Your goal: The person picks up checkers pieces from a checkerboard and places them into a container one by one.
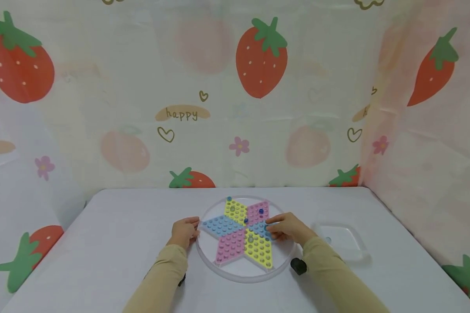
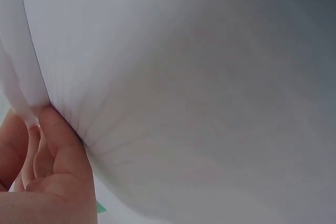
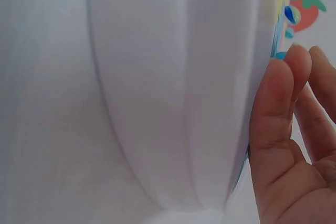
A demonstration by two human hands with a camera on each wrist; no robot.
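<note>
Left hand point(image 1: 184, 232) pinches the game board's point(image 1: 244, 279) left rim; right hand point(image 1: 290, 227), fingertips close together, appears to pinch a blue marble point(image 1: 266, 227) at the board's right-hand blue section; rim tug or early release could send it rolling

Both sleeves point(image 1: 338, 276) are plain beige, each with a black device point(image 1: 298, 266) beside it.

A white table point(image 1: 90, 261) meets a pale wall point(image 1: 133, 69) printed with red strawberries point(image 1: 260, 65), pink flowers point(image 1: 239, 146) and "happy"; the right wall point(image 1: 450, 174) looks pinkish.
</note>
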